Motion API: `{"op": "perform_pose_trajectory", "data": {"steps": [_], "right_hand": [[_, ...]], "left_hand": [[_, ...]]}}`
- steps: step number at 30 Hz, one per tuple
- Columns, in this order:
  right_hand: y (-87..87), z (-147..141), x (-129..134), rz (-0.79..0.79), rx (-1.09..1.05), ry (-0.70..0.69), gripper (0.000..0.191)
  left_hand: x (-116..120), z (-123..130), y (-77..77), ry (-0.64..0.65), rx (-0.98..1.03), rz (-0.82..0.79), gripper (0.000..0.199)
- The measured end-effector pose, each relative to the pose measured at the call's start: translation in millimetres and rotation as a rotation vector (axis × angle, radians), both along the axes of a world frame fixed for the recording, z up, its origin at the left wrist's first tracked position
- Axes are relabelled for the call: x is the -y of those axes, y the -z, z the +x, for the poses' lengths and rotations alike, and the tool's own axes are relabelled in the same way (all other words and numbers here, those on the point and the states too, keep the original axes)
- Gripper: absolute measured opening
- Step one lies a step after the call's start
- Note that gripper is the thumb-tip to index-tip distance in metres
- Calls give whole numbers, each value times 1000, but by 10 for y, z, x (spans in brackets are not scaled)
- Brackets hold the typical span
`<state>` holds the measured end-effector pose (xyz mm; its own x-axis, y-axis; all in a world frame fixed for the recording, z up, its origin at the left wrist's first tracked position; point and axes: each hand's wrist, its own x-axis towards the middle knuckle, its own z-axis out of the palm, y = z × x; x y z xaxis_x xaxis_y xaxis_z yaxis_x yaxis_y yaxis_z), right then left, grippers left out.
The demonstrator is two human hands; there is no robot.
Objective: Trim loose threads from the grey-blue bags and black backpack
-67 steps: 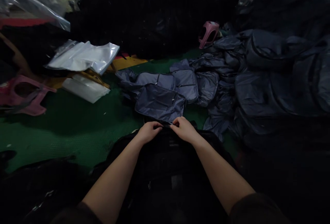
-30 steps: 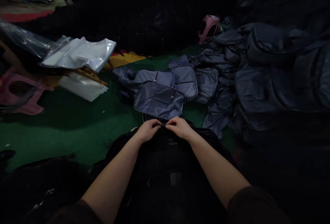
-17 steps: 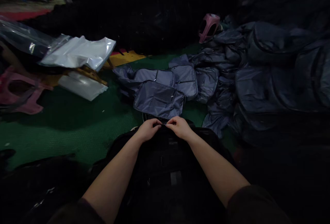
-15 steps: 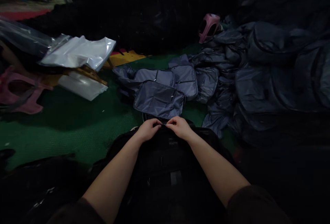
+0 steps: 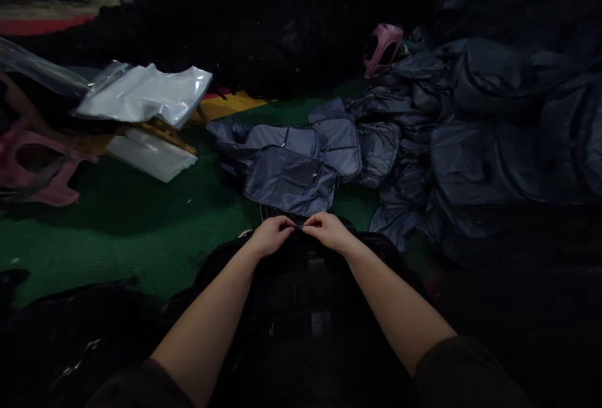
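A large black bag (image 5: 301, 289) lies in front of me, its lower part lost in the dark. At its far edge my left hand (image 5: 273, 235) and my right hand (image 5: 328, 231) face each other, each with thumb and forefinger pinched together. The fingertips almost meet on the bag's edge; the small dark piece between them is too dim to name. Just beyond my fingers rests a grey-blue fabric pouch (image 5: 291, 181) with a zipper, overlapping another zippered pouch (image 5: 336, 148) behind it.
Heaped grey-blue bags (image 5: 489, 163) fill the right side. Clear plastic bags (image 5: 145, 93) lie at the left by a pink stool (image 5: 37, 160). Another pink stool (image 5: 384, 47) stands farther back. Green flooring (image 5: 141, 232) shows at left; a dark bag (image 5: 79, 339) lies at lower left.
Both hands keep the same pinch at the bag's edge. The clear plastic at the far left has shifted slightly; otherwise the scene looks almost unchanged.
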<state>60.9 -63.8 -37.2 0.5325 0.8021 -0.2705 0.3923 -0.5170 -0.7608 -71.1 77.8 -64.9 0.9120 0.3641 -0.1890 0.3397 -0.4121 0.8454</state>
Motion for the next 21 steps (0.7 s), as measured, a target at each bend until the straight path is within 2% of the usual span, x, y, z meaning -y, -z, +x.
{"op": "perform_pose_trajectory", "data": {"steps": [21], "right_hand": [[33, 12, -5, 25, -67, 14, 17]], "left_hand": [[-2, 4, -21, 17, -31, 12, 23]]}}
